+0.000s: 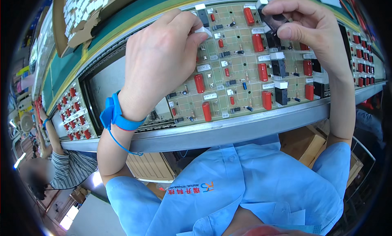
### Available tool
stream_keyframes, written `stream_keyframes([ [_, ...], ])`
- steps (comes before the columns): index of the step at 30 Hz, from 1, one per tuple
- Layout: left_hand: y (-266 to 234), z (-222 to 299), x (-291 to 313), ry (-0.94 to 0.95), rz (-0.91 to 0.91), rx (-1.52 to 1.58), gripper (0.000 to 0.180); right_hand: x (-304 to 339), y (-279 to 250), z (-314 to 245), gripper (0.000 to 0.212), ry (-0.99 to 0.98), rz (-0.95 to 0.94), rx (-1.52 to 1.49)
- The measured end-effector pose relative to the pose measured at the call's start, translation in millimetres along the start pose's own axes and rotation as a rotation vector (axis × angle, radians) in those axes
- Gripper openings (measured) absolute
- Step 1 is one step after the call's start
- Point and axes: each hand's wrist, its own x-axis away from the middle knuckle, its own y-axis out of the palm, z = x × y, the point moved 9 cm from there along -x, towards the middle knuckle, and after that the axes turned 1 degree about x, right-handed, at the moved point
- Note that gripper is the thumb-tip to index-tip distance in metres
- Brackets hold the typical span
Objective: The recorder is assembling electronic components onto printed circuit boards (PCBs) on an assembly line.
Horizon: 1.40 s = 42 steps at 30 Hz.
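Observation:
Below me lies a large circuit board panel [237, 79] with rows of red capacitors [262, 72], black relays [279, 67] and small resistors. My left hand [161, 58] reaches over its left part, thumb and forefinger pinched on a small white block [203, 31] beside a black relay in the far row. At the far right part of the panel, my right hand [312, 25] has its thumb and forefinger closed around a dark blocky component [276, 20]. The fingers partly hide that component, so whether it touches the board cannot be made out. A blue wrist strap [118, 113] circles my left wrist.
The panel rests on a conveyor with a metal front rail [228, 128]. Other populated boards stand at left [74, 113] and right [362, 58]. A cardboard box [83, 36] of white blocks sits at far left. Another person [69, 164] works at the left.

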Motion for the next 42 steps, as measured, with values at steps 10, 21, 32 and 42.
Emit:
stream_keyframes([
  [10, 2.9, 16.1, -4.5, 0.048, -0.068, -0.214, 0.012, 3.6, -2.4, -12.9, 0.035, 0.362, 0.071, -0.148],
  [21, 13.3, 40.6, -9.9, 0.081, -0.178, -0.578, 0.011, 1.4, -6.0, -13.7, 0.025, 0.301, 0.054, 0.070],
  [32, -18.4, -19.6, 20.4, -0.323, -0.172, 0.410, 0.019, -11.1, 45.2, -33.9, 0.025, 0.234, -0.108, 0.222],
  [42, -23.7, -43.3, 39.5, -0.336, -0.111, 0.922, 0.036, -12.4, 89.6, -57.2, 0.035, -0.297, -0.066, 0.683],
])
